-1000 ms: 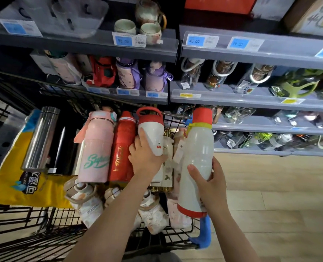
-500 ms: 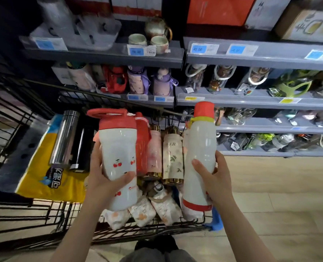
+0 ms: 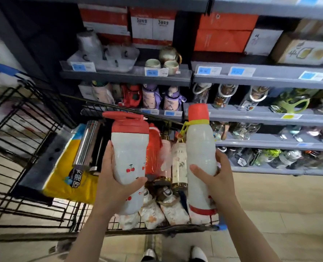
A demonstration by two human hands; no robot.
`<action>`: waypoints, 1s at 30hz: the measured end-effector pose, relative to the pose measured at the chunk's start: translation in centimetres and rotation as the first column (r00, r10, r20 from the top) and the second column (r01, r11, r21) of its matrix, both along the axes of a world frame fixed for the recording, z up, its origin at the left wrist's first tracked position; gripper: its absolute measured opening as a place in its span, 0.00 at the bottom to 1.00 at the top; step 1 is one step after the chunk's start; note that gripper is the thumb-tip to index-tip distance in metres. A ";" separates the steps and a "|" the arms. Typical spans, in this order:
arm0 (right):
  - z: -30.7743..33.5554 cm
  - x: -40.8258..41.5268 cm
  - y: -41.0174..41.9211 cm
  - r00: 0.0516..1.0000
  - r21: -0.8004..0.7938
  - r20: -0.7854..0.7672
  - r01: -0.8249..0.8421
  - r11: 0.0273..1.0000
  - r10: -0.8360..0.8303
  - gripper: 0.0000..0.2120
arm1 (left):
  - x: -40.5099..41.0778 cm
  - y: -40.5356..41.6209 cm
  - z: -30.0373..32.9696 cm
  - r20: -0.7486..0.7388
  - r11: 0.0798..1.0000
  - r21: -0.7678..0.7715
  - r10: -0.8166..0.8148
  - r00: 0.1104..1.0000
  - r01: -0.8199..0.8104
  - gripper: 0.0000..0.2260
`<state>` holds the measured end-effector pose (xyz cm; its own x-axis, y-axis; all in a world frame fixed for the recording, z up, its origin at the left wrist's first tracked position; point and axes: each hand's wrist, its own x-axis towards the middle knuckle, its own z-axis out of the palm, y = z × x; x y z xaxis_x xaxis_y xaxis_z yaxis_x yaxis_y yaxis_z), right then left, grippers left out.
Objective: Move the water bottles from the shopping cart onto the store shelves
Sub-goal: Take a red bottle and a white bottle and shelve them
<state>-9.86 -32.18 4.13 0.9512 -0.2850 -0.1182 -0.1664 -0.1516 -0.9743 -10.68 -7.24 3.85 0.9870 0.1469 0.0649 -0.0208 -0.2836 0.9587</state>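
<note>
Both hands hold bottles above stocked cart (image 3: 34,167).

Cherry-print bottle (image 3: 129,159), slim white bottle (image 3: 200,157) upright above cart (image 3: 24,129) (red caps).

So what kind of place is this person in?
Most likely a shop's drinkware aisle: grey shelves carry blue price tags under rows of bottles and cups, and a wire shopping cart full of bottles stands in front.

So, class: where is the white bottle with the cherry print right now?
In the head view, the cherry-print bottle is left of centre, gripped upright by the left hand above the shopping cart, beside the tall white bottle.
</note>
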 end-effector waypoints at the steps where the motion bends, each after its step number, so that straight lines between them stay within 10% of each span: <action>1: 0.5 0.1 -0.7 1.000 -0.001 0.013 0.000 1.000 0.000 0.35 | 0.3 -1.0 0.7 0.019 1.000 -0.003 -0.018 1.000 0.018 0.55; 19: 8.8 5.9 -34.7 0.942 -0.063 0.336 0.029 0.998 -0.006 0.35 | 6.4 -38.2 8.1 0.323 0.974 -0.206 -0.024 0.946 0.095 0.50; 30: 12.9 11.5 -41.4 0.900 0.063 0.435 0.003 0.998 -0.030 0.26 | 11.9 -45.4 13.2 0.448 0.972 -0.224 0.039 0.893 0.070 0.48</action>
<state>1.65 -73.54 17.07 0.9069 -0.3064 0.2893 0.2742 -0.0924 -0.9572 1.20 -52.65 17.00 0.8631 0.1959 0.4655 -0.4644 -0.0543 0.8840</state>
